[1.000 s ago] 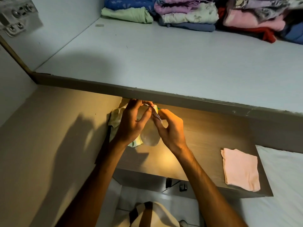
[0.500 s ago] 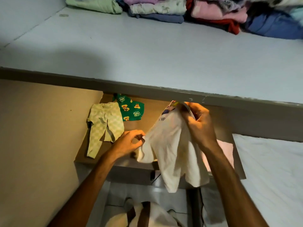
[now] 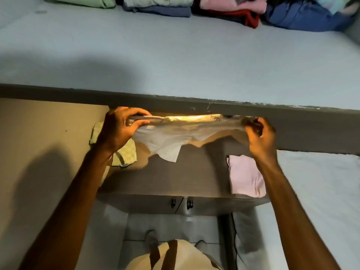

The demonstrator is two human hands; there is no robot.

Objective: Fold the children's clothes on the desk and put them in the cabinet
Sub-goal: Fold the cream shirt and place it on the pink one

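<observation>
A small white children's garment [image 3: 175, 137] is stretched out flat in the air above the wooden desk [image 3: 175, 178]. My left hand [image 3: 118, 131] grips its left end and my right hand [image 3: 260, 137] grips its right end, just under the shelf edge. A pale green checked garment [image 3: 126, 154] lies on the desk below my left hand, partly hidden by it. A folded pink garment [image 3: 245, 176] lies on the desk's right side.
A thick grey shelf edge [image 3: 194, 106] runs across above the desk. The pale blue shelf [image 3: 175, 55] holds several folded clothes [image 3: 224, 8] along its back. A beige wall panel [image 3: 39, 152] stands at the left, a pale surface [image 3: 321, 191] at the right.
The white garment hung bunched from my right hand; now both hands have pulled it wide and flat. My left hand moved up to its left end, covering the green garments.
</observation>
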